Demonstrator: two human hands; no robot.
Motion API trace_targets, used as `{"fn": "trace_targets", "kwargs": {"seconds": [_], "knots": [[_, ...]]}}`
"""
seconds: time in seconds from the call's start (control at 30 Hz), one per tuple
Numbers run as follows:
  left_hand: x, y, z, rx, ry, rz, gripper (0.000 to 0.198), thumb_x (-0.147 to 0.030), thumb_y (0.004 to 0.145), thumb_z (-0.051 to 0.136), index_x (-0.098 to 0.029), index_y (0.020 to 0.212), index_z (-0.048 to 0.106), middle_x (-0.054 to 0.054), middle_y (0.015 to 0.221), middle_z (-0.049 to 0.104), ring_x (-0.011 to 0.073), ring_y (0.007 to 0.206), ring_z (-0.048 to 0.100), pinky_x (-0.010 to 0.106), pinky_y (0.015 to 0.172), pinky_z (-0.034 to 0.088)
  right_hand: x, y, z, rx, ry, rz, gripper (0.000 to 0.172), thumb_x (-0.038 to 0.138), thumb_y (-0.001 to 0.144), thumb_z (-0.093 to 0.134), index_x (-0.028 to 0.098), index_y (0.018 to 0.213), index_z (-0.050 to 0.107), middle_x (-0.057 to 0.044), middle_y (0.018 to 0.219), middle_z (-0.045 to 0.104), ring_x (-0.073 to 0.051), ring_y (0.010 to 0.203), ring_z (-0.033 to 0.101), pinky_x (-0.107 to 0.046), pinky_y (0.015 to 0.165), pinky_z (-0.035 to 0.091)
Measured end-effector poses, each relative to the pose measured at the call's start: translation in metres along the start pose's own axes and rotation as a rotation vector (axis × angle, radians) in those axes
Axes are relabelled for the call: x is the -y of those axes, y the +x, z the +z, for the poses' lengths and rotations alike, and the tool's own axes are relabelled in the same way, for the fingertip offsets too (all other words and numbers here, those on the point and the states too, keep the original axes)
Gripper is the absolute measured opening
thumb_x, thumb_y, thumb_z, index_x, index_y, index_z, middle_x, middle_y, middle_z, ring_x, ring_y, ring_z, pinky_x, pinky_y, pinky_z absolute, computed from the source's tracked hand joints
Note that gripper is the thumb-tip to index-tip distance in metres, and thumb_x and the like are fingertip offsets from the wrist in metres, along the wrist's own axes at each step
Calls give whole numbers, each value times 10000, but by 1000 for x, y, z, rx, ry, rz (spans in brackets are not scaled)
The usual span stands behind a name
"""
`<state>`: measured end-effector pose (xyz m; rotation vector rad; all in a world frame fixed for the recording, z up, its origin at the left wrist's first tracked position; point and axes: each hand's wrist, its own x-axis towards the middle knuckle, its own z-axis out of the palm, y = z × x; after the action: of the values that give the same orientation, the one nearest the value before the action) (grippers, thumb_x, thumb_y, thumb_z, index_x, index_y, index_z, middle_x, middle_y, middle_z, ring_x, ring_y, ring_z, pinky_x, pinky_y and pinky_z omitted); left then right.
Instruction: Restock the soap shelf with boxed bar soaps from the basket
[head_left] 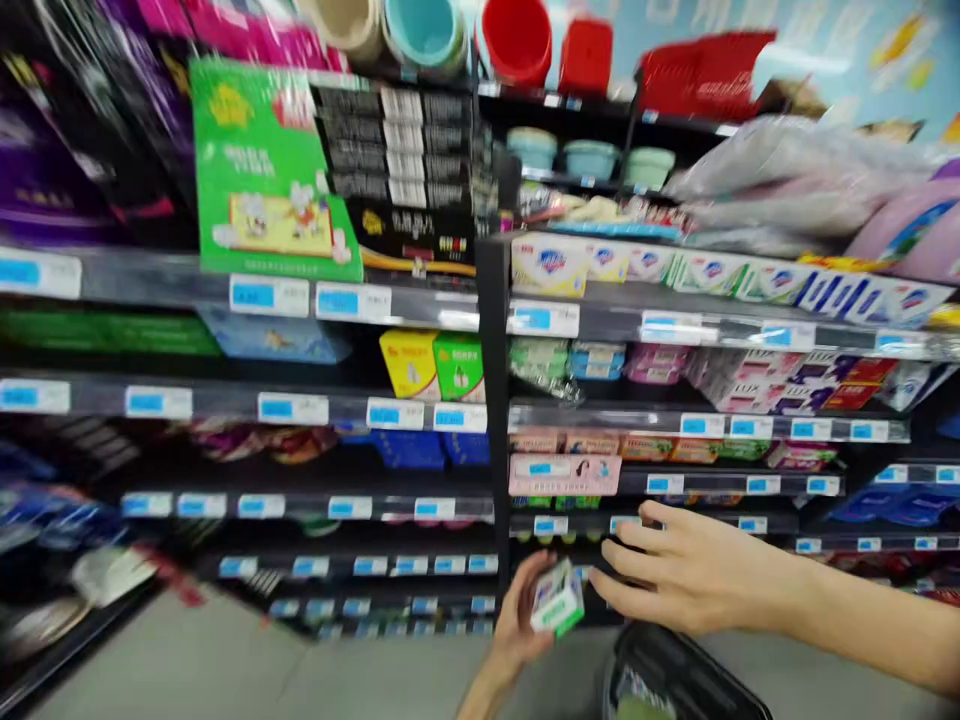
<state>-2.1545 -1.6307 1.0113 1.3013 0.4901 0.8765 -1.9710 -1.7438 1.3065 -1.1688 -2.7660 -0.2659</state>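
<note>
Low in the view, my left hand [516, 612] grips a small white and green box [557, 600], which is blurred and looks like a soap carton. My right hand [667, 570] reaches in from the right edge with its fingers apart and nothing visible in them. Its fingertips are just right of the box, in front of the lower shelves; whether they touch it I cannot tell. Below my right hand is a black basket [694, 680], partly cut off by the bottom edge, with something greenish inside.
Store shelves fill the view. Soap boxes [551, 262] line the right shelf, with stacked LUX cartons [772, 380] below. On the left stand a large green box [270, 180] and small yellow and green boxes [411, 365]. Basins and buckets [514, 45] sit on top. Grey floor [217, 650] shows below.
</note>
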Motion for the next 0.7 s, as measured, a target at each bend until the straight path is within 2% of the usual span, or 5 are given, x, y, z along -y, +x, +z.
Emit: {"fn": "trace_targets", "kwargs": {"seconds": [0.17,0.3,0.47,0.6,0.7], "knots": [[-33,8,0,98,334,487,868,-411,670,879,-263,1436,499,178,1492,459,405,1423,481,602,1157,421,2,-71,103,189,403,513,597,333,974,680,261,1528,472,-151,1502,566,-313,1342,576,-471,1058,525],[-47,11,8,92,523,640,957,-241,652,887,-342,1486,427,150,1499,443,393,1403,491,580,1118,448,5,-99,157,78,940,930,834,537,881,759,287,1570,361,-167,1540,501,-264,1221,628,-406,896,604],[-49,-1,24,299,497,674,1127,-190,610,903,-404,1554,326,155,1535,402,411,1413,473,602,1113,448,16,-87,173,-196,1664,1020,830,544,781,864,267,1462,480,-124,1387,607,-205,1125,643,-304,820,576],[-54,-5,38,510,473,543,1253,-120,560,891,-425,1606,272,156,1635,278,439,1497,389,601,1161,433,18,-77,164,-287,1790,1111,662,463,769,898,238,1326,620,-52,1099,722,-163,899,670,-226,657,493],[-44,-12,50,337,438,285,1207,-151,615,885,-383,1632,278,165,1696,192,439,1519,373,608,1189,417,17,-78,161,-432,1764,1191,638,397,662,971,223,1208,691,-30,1036,741,-153,848,670,-220,649,467]]}}
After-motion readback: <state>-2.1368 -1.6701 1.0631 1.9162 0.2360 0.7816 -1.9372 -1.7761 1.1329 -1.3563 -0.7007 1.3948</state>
